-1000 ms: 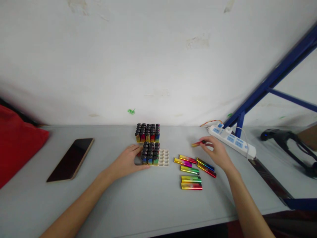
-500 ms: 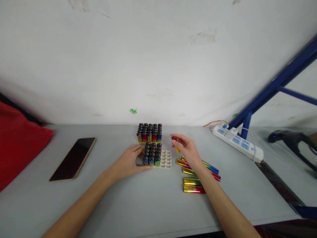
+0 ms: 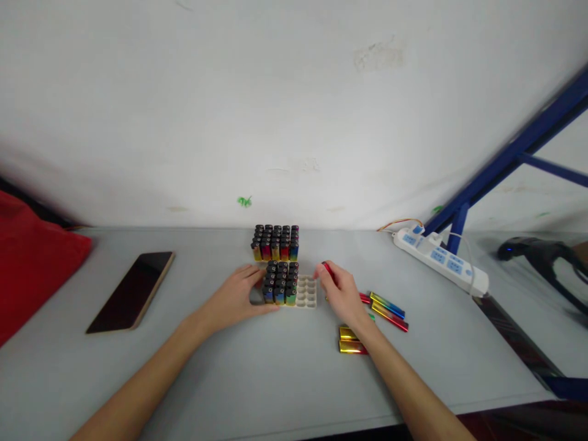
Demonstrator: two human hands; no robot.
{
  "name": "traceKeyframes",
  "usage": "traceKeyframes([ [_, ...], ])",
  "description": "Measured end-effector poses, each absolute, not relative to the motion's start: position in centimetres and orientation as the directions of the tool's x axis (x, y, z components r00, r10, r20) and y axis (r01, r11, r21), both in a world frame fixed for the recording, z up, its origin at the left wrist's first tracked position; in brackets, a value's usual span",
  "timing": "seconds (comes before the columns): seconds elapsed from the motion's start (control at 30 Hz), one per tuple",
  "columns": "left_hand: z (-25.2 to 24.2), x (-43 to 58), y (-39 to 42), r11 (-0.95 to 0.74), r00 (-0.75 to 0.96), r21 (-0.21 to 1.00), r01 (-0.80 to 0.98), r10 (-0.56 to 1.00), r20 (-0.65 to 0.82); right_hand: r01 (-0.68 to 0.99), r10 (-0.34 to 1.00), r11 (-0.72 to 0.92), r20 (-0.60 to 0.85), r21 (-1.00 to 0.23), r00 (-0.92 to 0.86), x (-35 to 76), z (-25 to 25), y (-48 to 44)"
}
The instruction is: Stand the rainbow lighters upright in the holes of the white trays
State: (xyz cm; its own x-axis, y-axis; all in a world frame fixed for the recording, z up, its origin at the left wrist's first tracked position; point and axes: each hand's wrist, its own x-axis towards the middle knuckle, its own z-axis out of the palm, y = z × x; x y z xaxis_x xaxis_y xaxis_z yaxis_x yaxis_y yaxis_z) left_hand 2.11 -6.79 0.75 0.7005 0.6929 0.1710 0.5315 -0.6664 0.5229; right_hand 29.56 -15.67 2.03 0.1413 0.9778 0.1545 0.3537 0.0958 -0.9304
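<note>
A pale tray (image 3: pixel 306 291) with small round-cornered pockets stands in front of me. Upright lighters (image 3: pixel 280 283) with black tops fill its left part; the pockets on its right are bare. My left hand (image 3: pixel 241 291) is closed around the tray's left end, thumb along the front edge and fingers behind the lighters. Just right of the tray, my right hand (image 3: pixel 342 295) is closed on a red lighter (image 3: pixel 327 268), mostly hidden by the fingers. Under and beside the right forearm lie several shiny foil-coloured slim pieces (image 3: pixel 389 316) in yellow, red, green and blue.
Behind the tray stands another block of upright lighters (image 3: pixel 275 243). A dark phone (image 3: pixel 131 293) lies at the left, near a red cloth (image 3: pixel 37 257). On the right are a white power strip (image 3: pixel 441 260), a blue metal frame (image 3: pixel 500 165) and a black device (image 3: pixel 528 248).
My right hand has come down and slightly nearer with the lighter, turning so that its fingers hide more of it. The left hand stays at the tray. The view has shifted slightly.
</note>
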Motion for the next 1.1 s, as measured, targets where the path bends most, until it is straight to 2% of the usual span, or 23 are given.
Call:
traceKeyframes([
  [0.2,0.6,2.1,-6.7,-0.665,0.696,0.513,0.542,0.698,0.169,0.518,0.961,0.019,0.159,-0.855,0.228,28.9,2.2,-16.2],
  [0.53,0.7,2.2,-6.8,-0.693,0.704,0.493,0.526,0.680,0.204,0.548,0.951,0.048,0.205,-0.835,0.229,28.8,2.0,-16.2],
  [0.7,0.7,2.2,-6.8,-0.695,0.708,0.485,0.530,0.678,0.197,0.515,0.946,0.209,0.305,-0.831,0.108,29.3,2.0,-16.2],
  [0.8,0.7,2.2,-6.8,-0.691,0.707,0.488,0.533,0.681,0.192,0.570,0.916,0.309,0.399,-0.761,0.036,29.8,1.8,-15.9],
  [0.97,0.6,2.2,-6.7,-0.679,0.701,0.483,0.552,0.692,0.172,0.726,0.943,0.245,0.331,-0.642,-0.026,30.5,0.9,-15.1],
  [1.1,0.5,2.1,-6.7,-0.671,0.695,0.488,0.558,0.699,0.167,0.767,0.932,0.292,0.348,-0.571,-0.096,30.6,0.4,-14.6],
])
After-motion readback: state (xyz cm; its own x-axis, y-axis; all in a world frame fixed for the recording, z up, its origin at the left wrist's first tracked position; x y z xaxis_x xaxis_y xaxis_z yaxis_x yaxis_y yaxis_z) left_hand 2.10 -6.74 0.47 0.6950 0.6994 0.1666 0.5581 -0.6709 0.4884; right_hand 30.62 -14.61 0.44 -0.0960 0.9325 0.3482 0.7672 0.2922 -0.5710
